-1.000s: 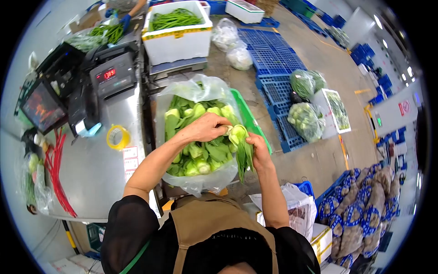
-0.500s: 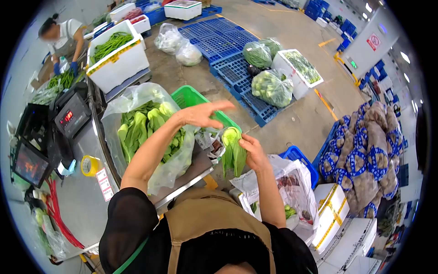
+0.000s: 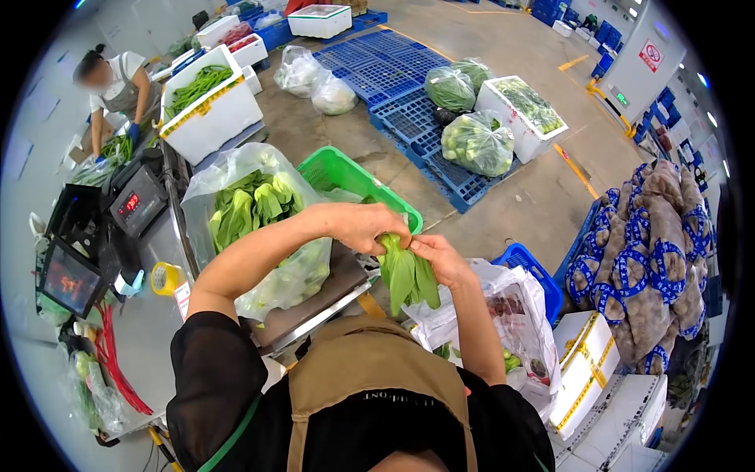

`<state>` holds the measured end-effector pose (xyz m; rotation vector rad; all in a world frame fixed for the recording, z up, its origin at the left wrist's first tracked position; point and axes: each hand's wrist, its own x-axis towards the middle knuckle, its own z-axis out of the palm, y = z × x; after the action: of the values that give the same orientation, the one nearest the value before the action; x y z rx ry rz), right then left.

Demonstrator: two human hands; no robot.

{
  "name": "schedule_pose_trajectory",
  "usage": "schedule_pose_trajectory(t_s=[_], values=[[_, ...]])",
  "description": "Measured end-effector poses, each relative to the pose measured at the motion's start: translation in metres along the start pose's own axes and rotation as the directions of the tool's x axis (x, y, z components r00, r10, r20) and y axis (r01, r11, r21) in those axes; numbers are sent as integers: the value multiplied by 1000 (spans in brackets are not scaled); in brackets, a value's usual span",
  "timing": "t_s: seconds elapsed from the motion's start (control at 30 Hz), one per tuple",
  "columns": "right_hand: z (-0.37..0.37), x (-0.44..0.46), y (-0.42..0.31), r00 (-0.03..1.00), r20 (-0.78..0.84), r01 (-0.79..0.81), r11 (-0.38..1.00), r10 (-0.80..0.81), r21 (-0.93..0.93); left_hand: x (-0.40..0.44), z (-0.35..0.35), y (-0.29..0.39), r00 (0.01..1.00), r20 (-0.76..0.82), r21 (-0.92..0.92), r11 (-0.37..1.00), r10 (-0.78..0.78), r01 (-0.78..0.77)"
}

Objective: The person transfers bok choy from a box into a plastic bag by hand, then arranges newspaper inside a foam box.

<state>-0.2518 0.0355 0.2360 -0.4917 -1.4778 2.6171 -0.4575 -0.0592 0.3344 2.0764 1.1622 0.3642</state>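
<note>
Both hands meet on one green bok choy (image 3: 407, 277), which hangs leaves down between them. My left hand (image 3: 371, 228) is closed at its pale base end, with the fingers curled around the top. My right hand (image 3: 440, 258) pinches the same plant from the right side, thumb and fingers at its upper part. Just left of it stands an open clear plastic bag (image 3: 311, 271) full of bok choy (image 3: 252, 206). A green crate (image 3: 346, 169) lies behind my left hand. Below my right hand sits a box lined with white plastic (image 3: 503, 307), some bok choy inside.
A steel table (image 3: 153, 330) on the left carries a scale (image 3: 135, 200), a screen (image 3: 71, 277) and yellow tape (image 3: 165, 278). A co-worker (image 3: 118, 98) handles green vegetables at the far left. Blue pallets (image 3: 385, 59), bagged vegetables (image 3: 477, 144) and netted sacks (image 3: 641, 252) stand around.
My left hand, earlier spread in the air above the bok choy, has come down and closed on its base. My right hand still holds the plant. The view has shifted slightly.
</note>
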Motion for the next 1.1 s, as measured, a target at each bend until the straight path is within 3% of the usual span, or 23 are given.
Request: schedule_pose_trajectory(t_s=[0.27, 0.37, 0.47, 0.5, 0.6, 0.63, 0.67, 0.73, 0.77, 0.87, 0.9, 1.0, 1.03, 1.1], values=[[9, 6, 3, 1000, -24, 22, 996, -20, 81, -22, 10, 22, 970, -236, -8, 998, -58, 58], [23, 5, -1, 989, 148, -53, 922, -5, 384, -28, 20, 22, 931, -354, 73, 990, -89, 123], [41, 1, 4, 992, 113, -27, 821, -46, 570, -34, 27, 20, 858, -503, 95, 980, -106, 177], [37, 5, 10, 1000, 2, -19, 759, 24, 651, -34, 30, 18, 817, -564, 49, 983, -121, 179], [32, 15, 20, 999, 51, -21, 761, -16, 648, -32, 41, 18, 676, -721, -29, 981, -153, 191], [30, 20, 26, 996, -78, 74, 828, -36, 555, -29, 49, 15, 625, -762, -51, 978, -169, 203], [27, 21, 27, 996, -80, 71, 861, -36, 504, -28, 53, 12, 571, -800, -71, 974, -183, 213], [31, 17, 16, 996, -87, 67, 916, -35, 396, -28, 54, 12, 603, -794, 17, 989, -76, 147], [39, 14, 16, 995, -104, 45, 872, 6, 487, -29, 55, 12, 617, -787, 59, 992, -23, 112], [57, -2, -2, 999, 47, -34, 849, 11, 528, -33, 55, 10, 744, -668, 106, 985, -31, 136], [70, -4, -8, 998, -58, 36, 838, -5, 545, -34, 50, 21, 746, -657, 10, 988, -108, 152], [55, 7, 9, 981, 179, -52, 784, -76, 618, -32, 49, 22, 655, -752, -37, 997, -72, 67], [56, 8, 13, 994, 68, 34, 833, -86, 553, -30, 52, 26, 606, -782, -94, 989, -143, 112], [55, 12, 16, 991, 59, 80, 876, -123, 476, -24, 63, 25, 482, -832, -242, 962, -274, 128]])
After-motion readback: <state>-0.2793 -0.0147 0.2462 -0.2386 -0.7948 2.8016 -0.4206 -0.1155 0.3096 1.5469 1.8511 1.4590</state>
